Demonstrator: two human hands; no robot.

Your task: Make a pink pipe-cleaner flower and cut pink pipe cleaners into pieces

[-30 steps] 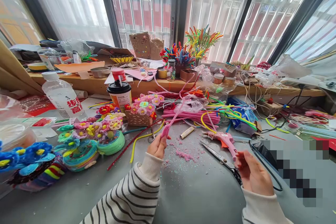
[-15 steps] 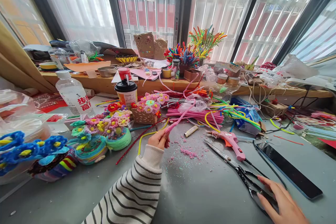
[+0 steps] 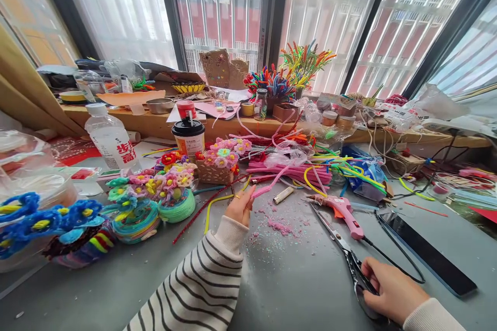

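Pinched in my left hand (image 3: pixel 239 206) is a pink pipe cleaner (image 3: pixel 271 185), its free end slanting up and to the right. At lower right my right hand (image 3: pixel 392 287) has its fingers round the black handles of the scissors (image 3: pixel 341 245). The scissor blades lie on the table, pointing up and left toward the glue gun. Pink fuzz clippings (image 3: pixel 280 226) are scattered on the grey table between my hands. Close beyond them lie a lighter (image 3: pixel 283 195) and a pink hot glue gun (image 3: pixel 345 213). A bundle of pink pipe cleaners (image 3: pixel 310 173) lies farther back.
A dark phone (image 3: pixel 427 254) and the glue gun's cord lie at right. Pipe-cleaner flower pots (image 3: pixel 176 206) crowd the left side, near a water bottle (image 3: pixel 111 137) and a lidded cup (image 3: pixel 189 139). A cluttered wooden sill (image 3: pixel 221 128) runs along the windows.
My right hand has moved in from the lower right and closed on the scissor handles; the scissors have shifted slightly. My left hand still holds the pink pipe cleaner, now turned a little lower.
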